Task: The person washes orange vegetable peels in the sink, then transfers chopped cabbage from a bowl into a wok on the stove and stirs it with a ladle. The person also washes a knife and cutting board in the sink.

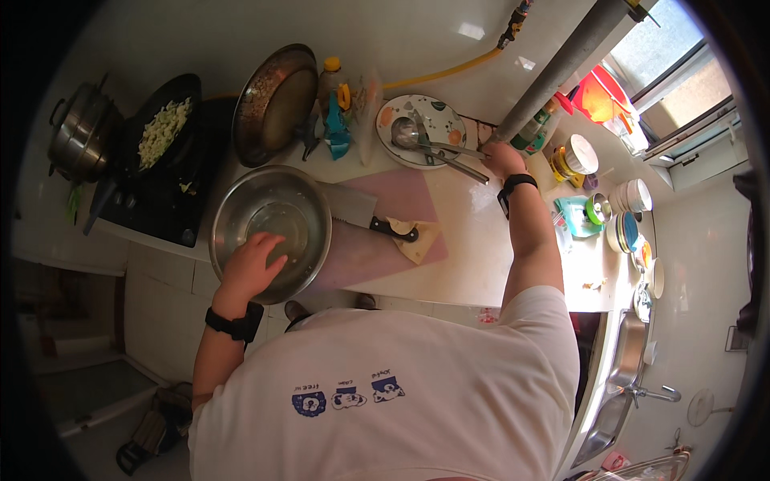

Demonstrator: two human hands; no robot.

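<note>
My right hand [504, 159] is closed around the end of a metal utensil handle [463, 150]. That utensil lies across a floral plate [445, 108], with a steel ladle bowl [405, 132] at the plate's left side. A second metal handle [472, 173] runs beside it. My left hand [258, 264] is over the near side of a wide stainless steel basin [240, 204], fingers apart and holding nothing. Right of the basin, a cleaver [355, 204] rests on a pink cutting mat [409, 186]. A pale, flat piece [427, 234], its material unclear, lies by the cleaver's black handle.
At left, a black pan [162, 135] of diced pale food sits on the stove [153, 204], beside a steel pot [84, 135]. A large pan [274, 102] leans against the wall near a yellow-capped bottle [331, 78]. Stacked bowls [622, 231] and a sink [625, 349] are right.
</note>
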